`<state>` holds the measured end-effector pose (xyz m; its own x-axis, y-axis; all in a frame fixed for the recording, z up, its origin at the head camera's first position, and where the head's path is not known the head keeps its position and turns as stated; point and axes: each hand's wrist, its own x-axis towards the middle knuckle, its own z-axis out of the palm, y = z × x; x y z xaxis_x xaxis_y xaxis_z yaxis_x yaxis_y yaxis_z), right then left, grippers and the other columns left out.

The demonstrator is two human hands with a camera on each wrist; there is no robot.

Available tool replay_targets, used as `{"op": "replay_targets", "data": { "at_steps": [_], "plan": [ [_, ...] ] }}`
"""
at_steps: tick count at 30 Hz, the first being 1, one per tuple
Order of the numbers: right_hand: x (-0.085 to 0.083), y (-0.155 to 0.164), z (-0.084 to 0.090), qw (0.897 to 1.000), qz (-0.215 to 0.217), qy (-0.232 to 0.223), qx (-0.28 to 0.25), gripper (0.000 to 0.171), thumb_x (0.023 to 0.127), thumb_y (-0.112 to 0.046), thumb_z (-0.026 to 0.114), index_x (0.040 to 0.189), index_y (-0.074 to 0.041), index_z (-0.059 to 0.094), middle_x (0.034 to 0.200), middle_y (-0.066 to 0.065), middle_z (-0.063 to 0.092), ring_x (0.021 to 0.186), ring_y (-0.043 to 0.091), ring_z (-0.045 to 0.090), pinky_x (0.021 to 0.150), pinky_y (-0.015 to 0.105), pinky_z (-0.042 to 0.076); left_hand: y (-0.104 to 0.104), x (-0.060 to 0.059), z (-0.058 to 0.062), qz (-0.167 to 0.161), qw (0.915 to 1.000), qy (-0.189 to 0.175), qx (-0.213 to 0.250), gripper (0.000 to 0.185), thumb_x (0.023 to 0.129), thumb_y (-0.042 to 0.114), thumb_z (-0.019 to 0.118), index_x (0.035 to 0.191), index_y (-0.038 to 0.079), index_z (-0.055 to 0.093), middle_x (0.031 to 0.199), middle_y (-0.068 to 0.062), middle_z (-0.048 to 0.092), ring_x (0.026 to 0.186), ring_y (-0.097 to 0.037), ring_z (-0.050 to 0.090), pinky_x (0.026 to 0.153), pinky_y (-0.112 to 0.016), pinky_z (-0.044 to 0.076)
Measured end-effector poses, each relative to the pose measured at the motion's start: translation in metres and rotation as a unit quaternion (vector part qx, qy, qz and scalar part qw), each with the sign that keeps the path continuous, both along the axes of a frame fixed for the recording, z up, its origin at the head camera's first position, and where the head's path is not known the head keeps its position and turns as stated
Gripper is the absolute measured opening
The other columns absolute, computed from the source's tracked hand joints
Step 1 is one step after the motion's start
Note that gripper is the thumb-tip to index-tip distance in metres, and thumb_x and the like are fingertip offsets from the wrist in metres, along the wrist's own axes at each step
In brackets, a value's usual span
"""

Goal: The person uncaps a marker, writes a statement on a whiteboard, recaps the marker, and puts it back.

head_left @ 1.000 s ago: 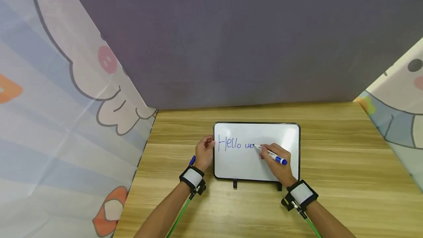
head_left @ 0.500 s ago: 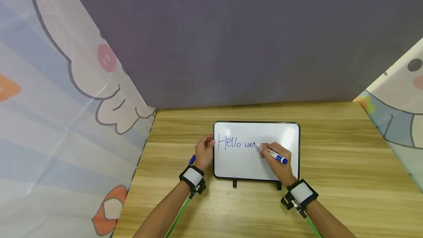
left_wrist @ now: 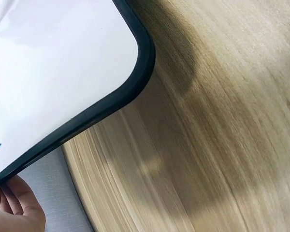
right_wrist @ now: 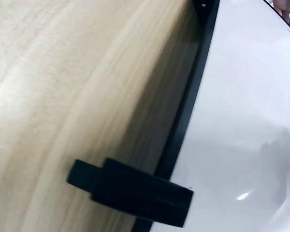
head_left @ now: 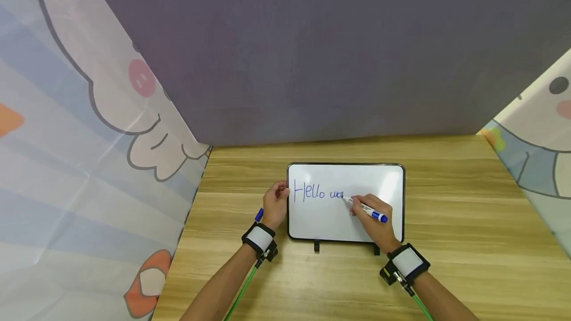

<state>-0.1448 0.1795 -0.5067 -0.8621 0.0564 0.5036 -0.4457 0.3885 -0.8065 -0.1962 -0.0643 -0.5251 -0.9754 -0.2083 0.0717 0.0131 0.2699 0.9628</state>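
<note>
Whiteboard [head_left: 327, 222] with a thin black frame stood on the wooden table [head_left: 455, 202], its long sides running across the head view and its lower edge set in two short black feet [head_left: 316, 246]. Blue writing [head_left: 309, 191] filled the upper left part of its white face: the word "Hello", then smaller letters that looked like "wo" with a short stroke beside them. At that stroke sat the tip of a white marker [head_left: 368, 210], slanting so that its blue end pointed down and to the right. The right hand [head_left: 378, 231] held the marker between thumb and fingers near the tip, the hand lying over the right half of the board. The left hand [head_left: 275, 205] was at the board's left edge, its fingers curled; the left wrist view showed thumb and fingers pinching the black frame there. Just beside the left wrist, on the table, was a small blue thing [head_left: 259, 215], partly covered, so what it was could not be told. Each wrist wore a black and white band [head_left: 259, 237], with a green cable [head_left: 243, 289] running down along the forearm. Behind the table rose a plain grey panel [head_left: 290, 53], with a cartoon-printed sheet [head_left: 67, 202] on the left and a similar patterned sheet [head_left: 535, 128] on the right.
</note>
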Motion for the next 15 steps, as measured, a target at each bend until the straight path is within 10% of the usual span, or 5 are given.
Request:
{"op": "replay_targets", "data": {
  "at_steps": [15],
  "plan": [
    [-0.0014, 0.0023, 0.0063, 0.999, -0.016, -0.007, -0.027, 0.008, 0.082, 0.008, 0.062, 0.085, 0.009, 0.069, 0.068, 0.013, 0.064, 0.059, 0.011, 0.063, 0.056, 0.012, 0.049, 0.0002, 0.0008, 0.0003, -0.001, 1.0000, 0.002, -0.001, 0.017, 0.087, -0.003, 0.058, 0.102, -0.004, 0.065, 0.093, -0.020, 0.065, 0.082, -0.023, 0.059, 0.070, -0.022, 0.047]
  ]
}}
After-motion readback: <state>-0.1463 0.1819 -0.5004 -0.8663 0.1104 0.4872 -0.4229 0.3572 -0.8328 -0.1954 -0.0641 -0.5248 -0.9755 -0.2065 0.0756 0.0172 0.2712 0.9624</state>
